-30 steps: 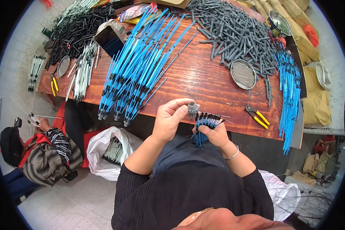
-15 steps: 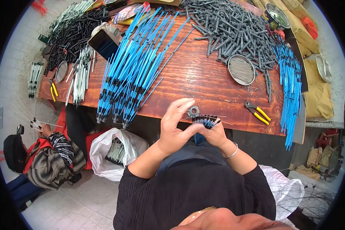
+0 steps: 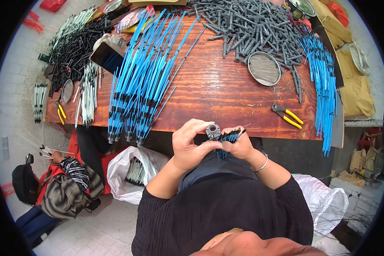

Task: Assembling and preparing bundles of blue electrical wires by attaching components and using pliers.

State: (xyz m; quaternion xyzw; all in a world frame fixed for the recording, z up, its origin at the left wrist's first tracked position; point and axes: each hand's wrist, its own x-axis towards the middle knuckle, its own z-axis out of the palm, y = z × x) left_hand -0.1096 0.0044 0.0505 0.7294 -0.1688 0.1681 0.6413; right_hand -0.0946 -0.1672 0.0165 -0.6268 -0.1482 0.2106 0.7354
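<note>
Close to the table's front edge my two hands meet over a grey plastic hub (image 3: 213,132) with a round hole and a notched rim. My left hand (image 3: 189,141) is closed at its left side, thumb and fingers pressed against it. In my right hand (image 3: 240,147) is a fanned bundle of thin blue rods (image 3: 231,137) with black ends, held beside the hub. A few fine wires stick out past my right fingers. The lower part of the hub and most of the rods' length are hidden by my hands.
Blue rod assemblies (image 3: 145,77) lie fanned on the wooden table (image 3: 200,100). Grey plastic parts (image 3: 251,25) are heaped at the back. A round dish of wires (image 3: 263,68) and yellow-handled pliers (image 3: 287,116) lie right. Another person (image 3: 64,183) works at left.
My left fingers, raised and apart before, have come down and closed at the hub. The rods in my right hand have tilted, and the whole view has shifted slightly.
</note>
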